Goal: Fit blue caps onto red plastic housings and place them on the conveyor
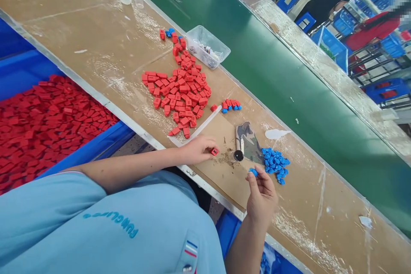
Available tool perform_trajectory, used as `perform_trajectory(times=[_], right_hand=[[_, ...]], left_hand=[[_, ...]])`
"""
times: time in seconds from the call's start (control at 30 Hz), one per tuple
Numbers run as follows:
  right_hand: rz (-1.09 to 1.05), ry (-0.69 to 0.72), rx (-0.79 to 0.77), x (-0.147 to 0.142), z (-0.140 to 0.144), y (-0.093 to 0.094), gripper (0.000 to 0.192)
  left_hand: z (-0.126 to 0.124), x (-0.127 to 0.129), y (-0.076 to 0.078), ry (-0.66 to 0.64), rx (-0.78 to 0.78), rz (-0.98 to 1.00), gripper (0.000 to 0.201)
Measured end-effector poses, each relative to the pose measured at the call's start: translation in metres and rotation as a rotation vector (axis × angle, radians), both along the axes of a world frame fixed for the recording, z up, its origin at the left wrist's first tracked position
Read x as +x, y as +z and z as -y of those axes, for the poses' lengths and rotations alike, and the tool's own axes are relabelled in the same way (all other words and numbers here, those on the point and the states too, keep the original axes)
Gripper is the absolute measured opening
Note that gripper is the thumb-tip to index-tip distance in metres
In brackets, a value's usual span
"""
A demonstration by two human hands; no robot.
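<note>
Left hand (197, 149) lay on the brown worktop (96, 47), fingertips pinched shut on a single red part (214, 151). Right hand (261, 195) was raised just above the worktop, thumb and forefinger closed on a small blue part (253, 172). A pile of loose blue parts (275, 163) sat just beside the right hand; a black-capped cylinder (238, 155) stood between the two hands. A larger heap of red parts (180, 90) lay farther up the worktop, near a clear plastic tub (208, 46). Blue bin (93, 145) at left held many more red parts. Green conveyor belt (289, 81) ran along the far edge.
</note>
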State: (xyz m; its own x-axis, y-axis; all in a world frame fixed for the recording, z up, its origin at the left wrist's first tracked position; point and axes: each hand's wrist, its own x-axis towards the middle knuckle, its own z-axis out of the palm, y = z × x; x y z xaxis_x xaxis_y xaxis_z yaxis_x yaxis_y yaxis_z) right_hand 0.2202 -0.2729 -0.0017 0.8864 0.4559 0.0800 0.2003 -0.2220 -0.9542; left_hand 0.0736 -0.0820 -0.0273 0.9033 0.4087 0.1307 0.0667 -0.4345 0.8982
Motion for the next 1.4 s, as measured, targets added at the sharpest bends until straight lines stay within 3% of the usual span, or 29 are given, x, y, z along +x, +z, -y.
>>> perform_trajectory(times=[0.27,0.47,0.67,1.4], right_hand=[[0.162,0.181,-0.130,-0.002,-0.009,0.008,0.033],[0.468,0.222,-0.320,0.001,-0.018,0.016,0.026],[0.675,0.282,-0.334,0.003,-0.024,0.022,0.025],[0.772,0.359,-0.332,0.006,-0.026,0.021,0.024]], left_hand=[[0.016,0.004,-0.002,0.037,-0.062,0.047,0.023],[0.016,0.005,-0.008,-0.024,-0.033,0.096,0.032],[0.015,0.003,-0.005,-0.045,-0.010,0.115,0.039],[0.013,0.002,0.000,-0.048,-0.137,0.208,0.023]])
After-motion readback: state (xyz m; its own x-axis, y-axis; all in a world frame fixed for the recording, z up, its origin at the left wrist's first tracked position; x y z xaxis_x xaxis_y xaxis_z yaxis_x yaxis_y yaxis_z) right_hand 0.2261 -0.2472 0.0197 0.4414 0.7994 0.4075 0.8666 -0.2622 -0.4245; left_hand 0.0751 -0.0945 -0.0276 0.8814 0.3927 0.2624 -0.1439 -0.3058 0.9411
